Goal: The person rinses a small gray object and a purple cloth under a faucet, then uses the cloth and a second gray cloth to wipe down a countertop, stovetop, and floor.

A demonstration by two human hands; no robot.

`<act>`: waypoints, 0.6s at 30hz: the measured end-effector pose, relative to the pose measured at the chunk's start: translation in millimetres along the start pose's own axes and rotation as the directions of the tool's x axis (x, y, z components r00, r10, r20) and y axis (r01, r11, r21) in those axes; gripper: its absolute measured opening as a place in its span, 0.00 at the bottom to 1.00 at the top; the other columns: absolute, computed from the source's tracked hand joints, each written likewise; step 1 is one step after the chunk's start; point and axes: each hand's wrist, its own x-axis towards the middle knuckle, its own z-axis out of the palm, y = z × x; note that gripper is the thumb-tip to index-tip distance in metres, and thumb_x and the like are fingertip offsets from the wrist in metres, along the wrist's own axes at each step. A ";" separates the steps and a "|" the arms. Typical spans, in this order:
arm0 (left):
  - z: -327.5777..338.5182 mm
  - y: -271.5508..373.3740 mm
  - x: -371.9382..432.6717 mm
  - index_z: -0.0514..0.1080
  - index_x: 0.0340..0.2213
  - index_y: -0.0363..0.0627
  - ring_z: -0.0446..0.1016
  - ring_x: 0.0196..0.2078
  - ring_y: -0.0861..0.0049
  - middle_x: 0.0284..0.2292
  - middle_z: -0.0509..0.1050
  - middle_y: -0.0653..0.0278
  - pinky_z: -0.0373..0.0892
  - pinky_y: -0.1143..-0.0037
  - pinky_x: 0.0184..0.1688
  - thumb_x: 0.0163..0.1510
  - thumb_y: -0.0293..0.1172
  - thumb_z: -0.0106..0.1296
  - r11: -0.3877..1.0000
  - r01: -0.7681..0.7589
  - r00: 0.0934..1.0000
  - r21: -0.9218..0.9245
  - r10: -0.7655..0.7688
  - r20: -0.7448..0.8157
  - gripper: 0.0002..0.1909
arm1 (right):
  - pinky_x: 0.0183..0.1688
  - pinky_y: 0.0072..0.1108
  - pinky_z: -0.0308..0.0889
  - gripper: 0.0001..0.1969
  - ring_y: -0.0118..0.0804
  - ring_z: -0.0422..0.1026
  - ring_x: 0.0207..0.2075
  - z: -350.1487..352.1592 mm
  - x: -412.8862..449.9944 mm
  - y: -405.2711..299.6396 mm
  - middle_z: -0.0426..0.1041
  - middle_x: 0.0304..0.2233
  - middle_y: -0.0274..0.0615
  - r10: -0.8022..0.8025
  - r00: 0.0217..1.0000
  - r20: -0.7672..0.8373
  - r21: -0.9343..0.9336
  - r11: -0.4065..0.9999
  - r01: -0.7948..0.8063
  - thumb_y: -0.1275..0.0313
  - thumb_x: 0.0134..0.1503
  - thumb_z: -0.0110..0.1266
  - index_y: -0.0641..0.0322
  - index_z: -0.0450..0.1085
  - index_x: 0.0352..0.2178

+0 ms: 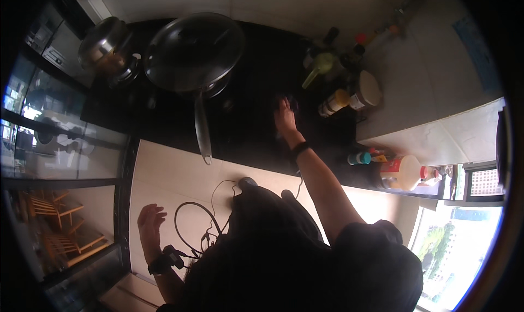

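Observation:
My right hand (285,117) reaches out over the black countertop (254,124), palm down. Around its fingertips is a small dark item (292,102), possibly a cloth; in the dim light I cannot tell whether the fingers grip it. To the left of this hand stands a large wok with a domed lid (194,52), its long metal handle (202,128) jutting over the counter's front edge. My left hand (151,224) hangs low at the left above the tiled floor, holding nothing, its fingers loosely bent and apart.
A steel pot (104,46) sits left of the wok. Beyond my right hand are a green-handled utensil (319,68), a yellow-lidded jar (335,102) and a pale-lidded tub (366,90). A large jug (401,173) stands farther right. A cable (180,209) loops beside my left wrist.

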 end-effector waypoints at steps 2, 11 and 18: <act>-5.1 -1.6 4.0 0.67 0.33 0.39 0.71 0.27 0.77 0.28 0.71 0.61 0.66 0.83 0.29 0.50 0.29 0.45 1.000 0.000 1.000 0.016 0.000 -0.007 0.09 | 0.49 0.38 0.56 0.23 0.56 0.52 0.52 11.2 31.0 -8.9 0.48 0.53 0.57 0.092 0.995 -0.024 0.047 0.995 -0.091 0.76 0.46 0.43 0.63 0.53 0.46; 7.9 18.1 2.9 0.66 0.32 0.39 0.71 0.26 0.79 0.26 0.71 0.61 0.66 0.85 0.26 0.48 0.28 0.47 0.998 0.068 0.992 0.012 -0.066 -0.105 0.08 | 0.45 0.32 0.60 0.19 0.50 0.62 0.44 42.5 115.5 -24.7 0.62 0.42 0.52 0.144 0.988 -0.056 0.020 0.990 -0.143 0.76 0.45 0.46 0.63 0.59 0.42; 26.3 39.1 17.4 0.66 0.31 0.39 0.71 0.26 0.79 0.26 0.71 0.62 0.65 0.85 0.27 0.48 0.28 0.47 0.999 0.053 0.986 -0.010 -0.054 -0.160 0.08 | 0.40 0.31 0.63 0.17 0.47 0.67 0.37 -3.1 -26.7 -98.3 0.68 0.34 0.49 -0.388 0.753 0.531 0.373 0.905 0.204 0.74 0.42 0.45 0.54 0.65 0.38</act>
